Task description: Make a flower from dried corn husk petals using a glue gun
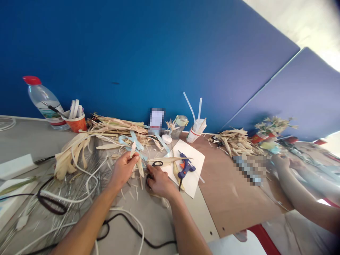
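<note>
My left hand (124, 168) pinches a small pointed piece of dried corn husk (133, 149) upright between thumb and fingers. Just right of it, my right hand (160, 181) is on black-handled scissors (157, 163), its fingers around one handle loop while the other loop shows above the knuckles. The scissors' blades are mostly hidden. Under and around both hands lie husk scraps and a pale blue ribbon (135, 136). A blue glue gun (186, 166) rests on a white sheet (198, 156) to the right of my right hand.
Husk bundles (119, 125) lie along the blue partition (159, 53). An orange cup (77, 123), a water bottle (49, 101) and a white cup with glue sticks (193, 134) stand at the back. Wires and a white cable (89, 184) cover the left. Another person's arms (297, 187) are at right.
</note>
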Available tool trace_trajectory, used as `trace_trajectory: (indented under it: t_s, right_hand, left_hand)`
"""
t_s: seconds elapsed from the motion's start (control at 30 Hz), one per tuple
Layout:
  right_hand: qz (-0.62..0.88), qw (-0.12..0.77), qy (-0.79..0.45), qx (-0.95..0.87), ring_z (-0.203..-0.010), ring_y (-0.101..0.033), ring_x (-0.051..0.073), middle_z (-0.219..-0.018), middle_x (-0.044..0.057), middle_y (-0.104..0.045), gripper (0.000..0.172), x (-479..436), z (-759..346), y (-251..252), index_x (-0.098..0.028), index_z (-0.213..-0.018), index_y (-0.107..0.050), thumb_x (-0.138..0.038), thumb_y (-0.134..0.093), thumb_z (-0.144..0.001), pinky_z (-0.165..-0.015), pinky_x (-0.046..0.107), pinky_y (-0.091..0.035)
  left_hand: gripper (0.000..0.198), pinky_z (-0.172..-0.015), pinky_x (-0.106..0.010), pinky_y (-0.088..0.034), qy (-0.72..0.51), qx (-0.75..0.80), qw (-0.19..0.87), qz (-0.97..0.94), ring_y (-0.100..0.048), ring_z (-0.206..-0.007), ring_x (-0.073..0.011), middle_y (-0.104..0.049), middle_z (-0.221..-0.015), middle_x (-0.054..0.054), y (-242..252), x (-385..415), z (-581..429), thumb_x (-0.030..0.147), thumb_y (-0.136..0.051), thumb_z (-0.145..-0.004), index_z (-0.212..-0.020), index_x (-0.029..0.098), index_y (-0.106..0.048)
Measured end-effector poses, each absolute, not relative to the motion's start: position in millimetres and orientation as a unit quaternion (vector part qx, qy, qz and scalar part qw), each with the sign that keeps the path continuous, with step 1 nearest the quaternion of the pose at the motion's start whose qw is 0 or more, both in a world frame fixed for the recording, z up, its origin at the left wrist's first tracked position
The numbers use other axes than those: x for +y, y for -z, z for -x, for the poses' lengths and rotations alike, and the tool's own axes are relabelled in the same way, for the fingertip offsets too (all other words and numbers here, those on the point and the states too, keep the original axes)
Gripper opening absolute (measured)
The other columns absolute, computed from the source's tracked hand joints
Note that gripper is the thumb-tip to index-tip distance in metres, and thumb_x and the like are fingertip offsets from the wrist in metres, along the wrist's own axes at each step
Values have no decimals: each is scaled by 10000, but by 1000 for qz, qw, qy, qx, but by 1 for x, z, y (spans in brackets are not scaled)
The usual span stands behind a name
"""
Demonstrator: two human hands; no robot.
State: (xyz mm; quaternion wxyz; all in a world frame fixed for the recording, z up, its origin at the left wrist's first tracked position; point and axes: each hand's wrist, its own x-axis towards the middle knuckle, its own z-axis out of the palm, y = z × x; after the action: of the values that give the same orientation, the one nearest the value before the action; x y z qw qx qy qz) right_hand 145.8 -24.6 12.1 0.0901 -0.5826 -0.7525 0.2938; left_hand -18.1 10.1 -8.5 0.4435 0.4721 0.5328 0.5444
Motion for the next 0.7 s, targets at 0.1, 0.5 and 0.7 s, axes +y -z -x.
trace_trajectory:
  t_s: [0.1, 0.5, 0.7]
  right_hand:
    - [580, 101, -309, -747, -1067, -515, 263, -1195, 123, -525, 573, -27, -146, -13, -185, -1351, -401, -198, -446, -780, -923, 376, -340]
    - [648, 167, -194, -718, -970, -556, 284, -1112, 164, -530, 498, -31, -124, -6, -151, -1331, -437, -202, -400, -837, -803, 380, -392]
    - [649, 267, -189, -687, -929, -561, 248, -986, 114, -595, 464, -29, -119, 0, -187, -1260, -536, -113, -419, -817, -767, 345, -366]
  left_hand:
    - [198, -470, -228, -325, -540, 534, 430, -487, -438, -497, -123, -538, -567, 28, 7, 9, 17, 358, -631, -693, -787, 185, -642]
    - [221, -533, -232, -374, -521, 542, 401, -523, -500, -575, -134, -568, -633, 29, 1, 7, 17, 381, -586, -719, -795, 176, -621]
    - [250, -496, -231, -369, -524, 554, 396, -512, -494, -534, -134, -573, -597, 22, -2, 6, 16, 396, -607, -692, -795, 170, -638]
